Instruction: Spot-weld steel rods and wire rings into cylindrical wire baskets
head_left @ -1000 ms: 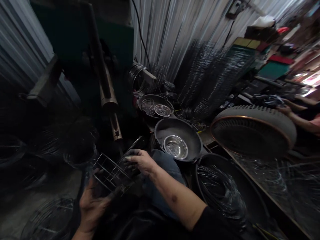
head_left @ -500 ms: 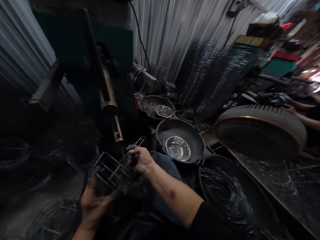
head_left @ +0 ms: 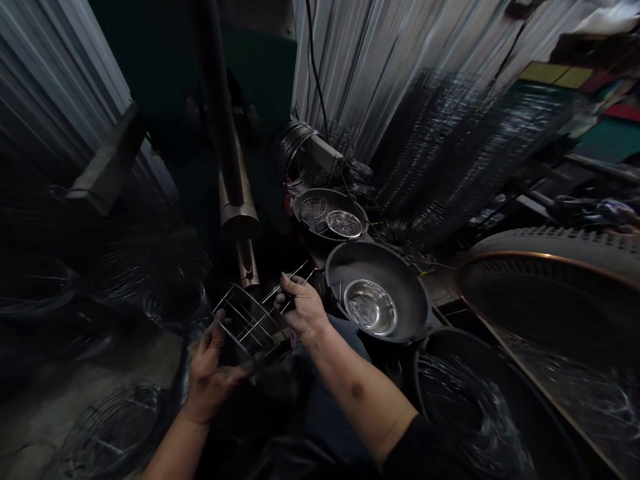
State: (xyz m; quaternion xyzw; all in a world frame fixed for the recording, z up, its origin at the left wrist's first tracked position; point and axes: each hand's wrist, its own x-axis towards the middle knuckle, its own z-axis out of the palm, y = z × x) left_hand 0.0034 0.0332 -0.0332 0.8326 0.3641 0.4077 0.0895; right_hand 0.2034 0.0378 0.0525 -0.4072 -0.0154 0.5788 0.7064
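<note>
In the head view, a small rack of thin metal wires (head_left: pixel 254 328) is held below the metal rod of a machine (head_left: pixel 247 260). My left hand (head_left: pixel 213 370) grips the rack's left and lower side, thumb up along its edge. My right hand (head_left: pixel 304 308) is closed at the rack's right side, where two wire ends stick out past the fingers. Whether those wires belong to the rack or are a separate piece, I cannot tell. The rack's lower edge is lost in shadow.
Right of my hands stands a dark pan (head_left: pixel 400 287) holding a shiny metal bowl (head_left: pixel 387 310) with small pieces. Another pan (head_left: pixel 320 233) lies behind. A tub with coiled wire (head_left: pixel 480 400) and a large round fan (head_left: pixel 550 293) are further right. Wire rings (head_left: pixel 115 427) lie lower left.
The view has shifted, so the surroundings sit differently in the frame. Both hands keep hold of the rack, and it now appears nearer the rod. My right fingers have moved along the wires.
</note>
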